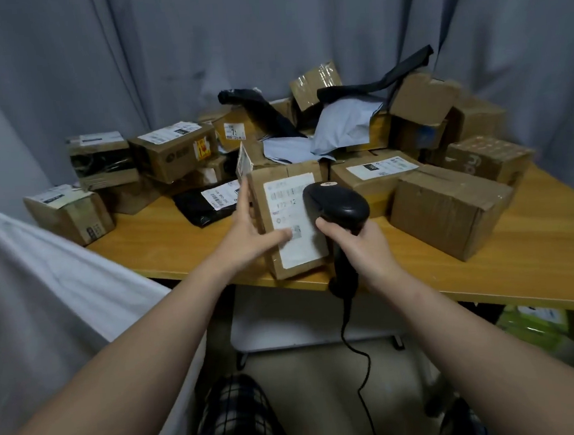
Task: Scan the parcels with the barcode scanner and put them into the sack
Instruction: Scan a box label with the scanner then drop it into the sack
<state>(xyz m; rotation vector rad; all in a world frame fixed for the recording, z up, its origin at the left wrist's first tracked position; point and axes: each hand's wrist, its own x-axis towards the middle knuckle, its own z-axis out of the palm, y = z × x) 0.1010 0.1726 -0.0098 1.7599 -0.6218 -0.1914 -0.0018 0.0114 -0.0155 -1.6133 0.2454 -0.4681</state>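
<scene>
Parcel (pixel 296 247) stands tall, left hand (pixel 245 234) holding its side, right hand (pixel 361 245) gripping the barcode scanner (pixel 337 203) right over its label (pixel 285 196).

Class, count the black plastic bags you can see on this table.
3. A labelled bag lies flat left of the held box; a second bag sits at back centre; a third bag drapes over boxes at back right. More may be hidden.
</scene>
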